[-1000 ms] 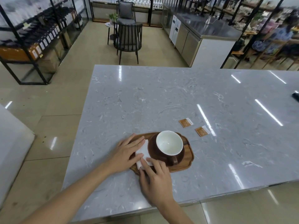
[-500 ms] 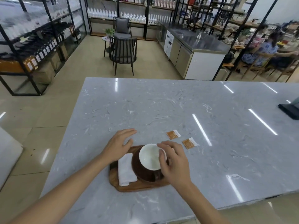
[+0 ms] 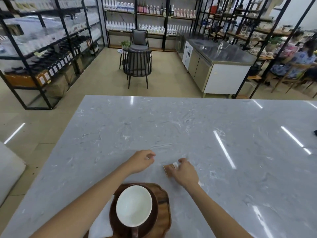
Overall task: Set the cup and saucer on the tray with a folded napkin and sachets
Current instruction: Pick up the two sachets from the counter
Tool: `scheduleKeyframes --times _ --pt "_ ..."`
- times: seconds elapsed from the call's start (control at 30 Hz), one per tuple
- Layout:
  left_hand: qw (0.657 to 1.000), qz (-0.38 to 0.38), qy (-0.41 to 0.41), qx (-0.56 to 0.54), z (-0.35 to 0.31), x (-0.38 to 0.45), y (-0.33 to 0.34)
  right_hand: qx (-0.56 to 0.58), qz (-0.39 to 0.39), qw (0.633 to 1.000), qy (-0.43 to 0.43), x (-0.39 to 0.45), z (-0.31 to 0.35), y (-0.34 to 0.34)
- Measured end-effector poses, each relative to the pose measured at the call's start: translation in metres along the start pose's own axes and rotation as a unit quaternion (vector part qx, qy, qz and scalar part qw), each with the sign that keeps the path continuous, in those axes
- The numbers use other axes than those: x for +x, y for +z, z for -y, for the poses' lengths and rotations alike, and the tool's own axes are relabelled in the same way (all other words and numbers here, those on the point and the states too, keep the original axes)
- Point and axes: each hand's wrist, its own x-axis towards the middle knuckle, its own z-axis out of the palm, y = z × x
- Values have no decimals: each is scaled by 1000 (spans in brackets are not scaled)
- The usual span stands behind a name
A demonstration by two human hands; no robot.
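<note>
A wooden tray (image 3: 165,200) lies at the near table edge. On it a brown saucer (image 3: 155,219) carries a cup (image 3: 133,205) with a white inside. A folded white napkin (image 3: 101,224) lies on the tray left of the saucer, partly under my left forearm. Beyond the tray, a brown sachet (image 3: 169,170) with a white end lies on the table. My right hand (image 3: 186,172) is on it, fingertips pinching its right end. My left hand (image 3: 141,161) hovers to the left of the sachet, fingers loosely curled, with nothing seen in it. A second sachet is mostly hidden under my right wrist.
The grey marble table (image 3: 188,131) stretches far ahead and to the right. A dark object (image 3: 315,132) sits at its right edge. Beyond the table stand black chairs (image 3: 138,66), shelving racks, a steel counter (image 3: 217,66), and a seated person (image 3: 296,62).
Both hands left the napkin and cup on the tray and reached forward. My right hand came down on a sachet. The view tilted up, so the tray sits lower in frame.
</note>
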Motion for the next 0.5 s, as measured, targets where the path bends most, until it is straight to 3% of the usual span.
scheduleKeyframes --times 0.2,0.5 --pt "999 32 -40 -2 -4 21 28 -27 46 998 34 22 -4 -1" --pt "998 28 -63 11 -19 27 41 -18 92 995 -31 29 -8 -10"
